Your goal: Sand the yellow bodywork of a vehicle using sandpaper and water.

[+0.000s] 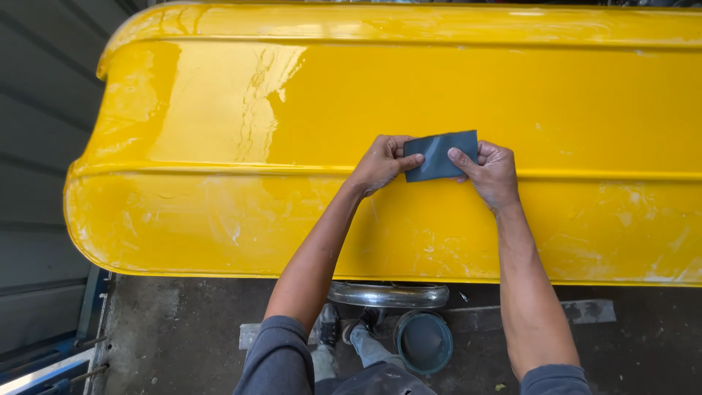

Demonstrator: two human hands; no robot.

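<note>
A small dark grey sheet of sandpaper [439,154] is held flat in front of a large glossy yellow panel [219,132] with rounded corners and raised ridges. My left hand [380,164] pinches the sheet's left edge, thumb on top. My right hand [491,174] grips its right edge, thumb lying across the face. Both hands hover over the panel's lower ridge, near the middle. Whitish scuffed patches mark the yellow paint below the ridge and along the top.
Under the panel's lower edge lie a curved chrome pipe [387,295] and a round teal bucket [423,341] on a dirty concrete floor. My shoes [329,325] stand beside them. A grey corrugated wall [36,146] runs along the left.
</note>
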